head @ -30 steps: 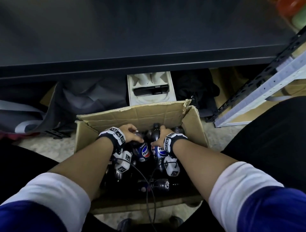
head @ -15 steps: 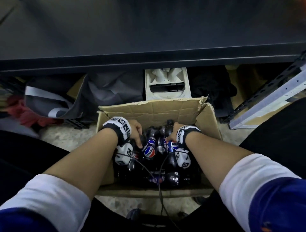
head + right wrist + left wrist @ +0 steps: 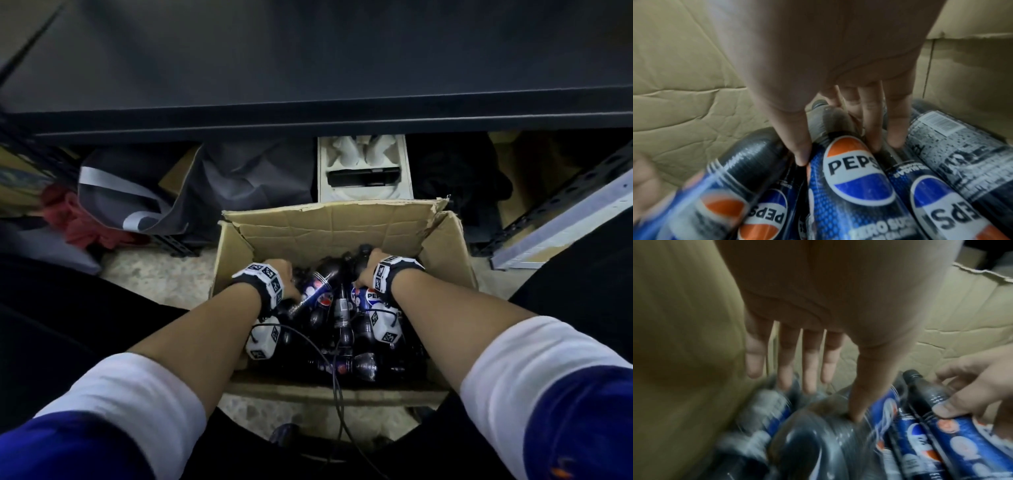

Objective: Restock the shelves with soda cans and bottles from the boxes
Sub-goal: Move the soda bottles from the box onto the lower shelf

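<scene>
An open cardboard box (image 3: 325,226) on the floor holds several dark Pepsi bottles lying jumbled. Both hands are down inside it. My right hand (image 3: 366,270) (image 3: 838,151) grips one Pepsi bottle (image 3: 855,178) (image 3: 371,298) at its shoulder, with the thumb on its left side and the fingers on its right. The left wrist view shows those fingers curled round the bottle's neck (image 3: 931,395). My left hand (image 3: 279,274) (image 3: 818,394) has straight, spread fingers over a tilted bottle (image 3: 320,287) (image 3: 807,443), and only the thumb touches it. That view is blurred.
A black shelf board (image 3: 308,113) spans the view above the box. Under it stand a white moulded tray (image 3: 363,171), a grey bag (image 3: 205,185) and red cloth (image 3: 82,222). A metal shelf upright (image 3: 565,219) slants at the right. Sensor cables (image 3: 339,394) hang over the box's near edge.
Both hands have stayed in the box. The right hand has slid further back along its bottle. The left hand has moved over the tilted bottle, which has shifted.
</scene>
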A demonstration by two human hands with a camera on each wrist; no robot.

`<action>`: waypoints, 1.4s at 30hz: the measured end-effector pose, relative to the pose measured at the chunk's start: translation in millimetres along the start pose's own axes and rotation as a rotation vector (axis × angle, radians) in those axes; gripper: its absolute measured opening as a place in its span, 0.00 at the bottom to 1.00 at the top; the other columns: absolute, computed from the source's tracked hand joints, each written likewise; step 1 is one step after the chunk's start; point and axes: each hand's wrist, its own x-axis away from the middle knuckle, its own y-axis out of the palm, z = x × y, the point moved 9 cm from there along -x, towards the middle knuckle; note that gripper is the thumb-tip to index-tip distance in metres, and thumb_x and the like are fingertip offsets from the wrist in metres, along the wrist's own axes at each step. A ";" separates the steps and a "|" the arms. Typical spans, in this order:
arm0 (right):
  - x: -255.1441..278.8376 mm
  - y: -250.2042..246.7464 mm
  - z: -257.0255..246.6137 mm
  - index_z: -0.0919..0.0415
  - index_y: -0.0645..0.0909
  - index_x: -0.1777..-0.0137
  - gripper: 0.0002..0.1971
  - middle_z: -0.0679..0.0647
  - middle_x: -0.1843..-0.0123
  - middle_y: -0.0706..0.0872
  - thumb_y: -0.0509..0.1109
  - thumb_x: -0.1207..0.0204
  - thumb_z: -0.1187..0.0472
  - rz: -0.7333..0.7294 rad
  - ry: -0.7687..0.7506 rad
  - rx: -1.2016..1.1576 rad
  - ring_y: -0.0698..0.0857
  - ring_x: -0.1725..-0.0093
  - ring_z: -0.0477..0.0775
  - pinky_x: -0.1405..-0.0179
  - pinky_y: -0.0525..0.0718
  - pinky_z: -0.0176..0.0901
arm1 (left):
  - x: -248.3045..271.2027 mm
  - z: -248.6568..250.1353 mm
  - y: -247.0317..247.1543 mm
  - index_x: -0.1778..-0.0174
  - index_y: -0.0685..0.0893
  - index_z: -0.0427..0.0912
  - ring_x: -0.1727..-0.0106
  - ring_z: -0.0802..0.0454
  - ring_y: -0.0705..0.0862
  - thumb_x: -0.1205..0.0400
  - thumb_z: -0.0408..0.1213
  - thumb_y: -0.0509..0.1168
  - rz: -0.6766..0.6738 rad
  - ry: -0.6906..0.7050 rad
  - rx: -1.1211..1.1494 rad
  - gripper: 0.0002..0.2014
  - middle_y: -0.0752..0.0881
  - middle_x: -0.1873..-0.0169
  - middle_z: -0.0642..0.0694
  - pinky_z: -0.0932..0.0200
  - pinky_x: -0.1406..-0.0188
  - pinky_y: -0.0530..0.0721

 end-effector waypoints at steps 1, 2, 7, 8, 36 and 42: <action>0.1 0.1 1.4 0.65 0.74 0.28 0.37 0.64 0.33 0.84 0.84 0.33 0.50 -0.011 0.014 0.026 0.84 0.37 0.67 0.38 0.84 0.54 | -3.7 0.6 -0.4 0.51 0.83 0.41 0.50 0.42 0.87 0.33 0.53 0.82 0.013 -0.013 0.069 0.25 0.88 0.53 0.44 0.52 0.52 0.86; 0.5 0.1 2.5 0.63 0.70 0.27 0.41 0.63 0.34 0.84 0.84 0.34 0.46 -0.022 0.027 0.062 0.85 0.38 0.66 0.38 0.84 0.54 | -3.8 4.0 -3.7 0.50 0.81 0.43 0.49 0.43 0.86 0.32 0.55 0.82 0.025 -0.004 0.130 0.26 0.86 0.52 0.45 0.54 0.51 0.84; -6.1 0.9 11.7 0.63 0.70 0.25 0.46 0.62 0.32 0.84 0.81 0.35 0.35 -0.036 0.046 0.093 0.84 0.35 0.64 0.32 0.80 0.53 | -21.8 28.6 -4.3 0.40 0.80 0.44 0.46 0.45 0.84 0.27 0.59 0.78 0.038 0.052 0.229 0.28 0.87 0.46 0.45 0.53 0.43 0.84; -8.0 1.4 12.3 0.64 0.74 0.28 0.43 0.62 0.33 0.84 0.81 0.33 0.35 -0.025 0.043 0.089 0.84 0.36 0.64 0.36 0.82 0.49 | -23.3 35.2 -2.2 0.38 0.80 0.44 0.45 0.45 0.85 0.27 0.59 0.77 0.040 0.067 0.242 0.30 0.87 0.44 0.44 0.53 0.42 0.84; 23.2 0.7 8.6 0.59 0.69 0.34 0.38 0.56 0.44 0.84 0.84 0.42 0.51 0.077 0.026 -0.275 0.83 0.48 0.57 0.54 0.83 0.46 | -4.7 43.0 -3.9 0.37 0.81 0.49 0.50 0.50 0.87 0.34 0.43 0.84 0.109 0.171 0.645 0.31 0.89 0.49 0.50 0.63 0.51 0.79; 53.7 -28.2 -15.3 0.54 0.71 0.30 0.41 0.54 0.42 0.88 0.83 0.44 0.49 0.231 -0.079 -0.420 0.87 0.44 0.58 0.44 0.86 0.47 | 29.5 25.7 -27.2 0.37 0.85 0.51 0.50 0.51 0.89 0.42 0.43 0.84 0.237 0.216 0.817 0.34 0.91 0.52 0.52 0.58 0.42 0.85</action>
